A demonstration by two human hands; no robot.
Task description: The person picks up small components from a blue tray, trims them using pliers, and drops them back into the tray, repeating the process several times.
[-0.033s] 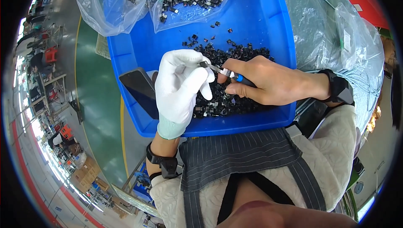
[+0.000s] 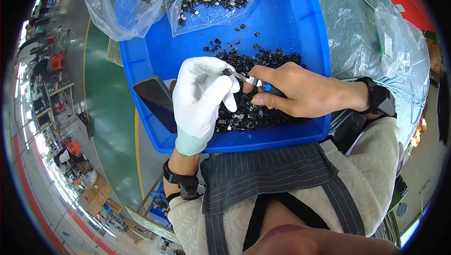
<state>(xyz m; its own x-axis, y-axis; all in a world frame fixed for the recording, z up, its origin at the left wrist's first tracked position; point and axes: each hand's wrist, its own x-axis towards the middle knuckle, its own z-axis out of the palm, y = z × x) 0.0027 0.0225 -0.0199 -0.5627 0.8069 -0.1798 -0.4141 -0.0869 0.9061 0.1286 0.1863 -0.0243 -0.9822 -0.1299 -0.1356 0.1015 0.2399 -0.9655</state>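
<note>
A smooth, glossy blue plastic bin point(image 2: 291, 29) fills the upper centre. The left hand point(image 2: 202, 100) wears a matt white knit cloth glove. The tool point(image 2: 244, 77) shows shiny metal. At the top, clear crinkled plastic bags point(image 2: 122, 10) gleam over small black plastic parts point(image 2: 263, 60).

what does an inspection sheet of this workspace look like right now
surface: blue plastic bin, bare floor at its upper part
job's things: heap of small black parts in the bin; slim metal tool with blue grip
clutter: clear plastic bags of black parts at the far rim; dark flat phone-like slab at the left wall
grippers: white-gloved left hand pinches something at the tool tip, too small to tell; bare right hand holds the tool
cables: nothing seen
surroundings: green floor, large clear bag on the right
</note>
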